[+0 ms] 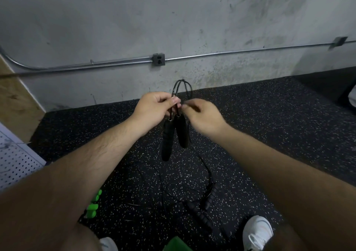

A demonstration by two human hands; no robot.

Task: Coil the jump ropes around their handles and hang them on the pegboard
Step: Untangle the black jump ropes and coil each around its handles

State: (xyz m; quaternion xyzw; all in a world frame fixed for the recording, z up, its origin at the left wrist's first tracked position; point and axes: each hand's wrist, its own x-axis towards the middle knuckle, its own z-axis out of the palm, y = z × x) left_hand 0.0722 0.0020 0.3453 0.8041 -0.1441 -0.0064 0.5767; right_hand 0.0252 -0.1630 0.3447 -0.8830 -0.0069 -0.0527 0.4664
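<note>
— Two black handles (174, 137) hang side by side just below the left hand (152, 107). Why that way?

— Its thumb and fingertips pinch the cord (182, 86) right above the handle caps, which keeps both ends together. My judgement is that the pair is being held as a core to wind round.

— Condition of the right hand (202, 116)?

— Its fingers are curled, with the tips drawn together on a strand beside the left fingertips. There is some blur, but it reads as a pinch. A short loop of cord arches above both hands, and one long strand drops from under the right hand towards the floor (269, 125).

— So coiling is barely begun?

— In my assessment, yes. No turns are visible round the handles, and most of the cord hangs loose.

— Other items?

— A second jump rope (200, 214) lies uncoiled on the floor well below the hands, near a white shoe (257, 231). Green handles (93, 206) lie on the floor under the left forearm.

— Hanging point?

— The pegboard (15, 164) stands well to the left of the left arm. Its hooks cannot be made out.

— Risk noted?

— The trailing strand may tangle with the rope on the floor, since it hangs near it.
</note>
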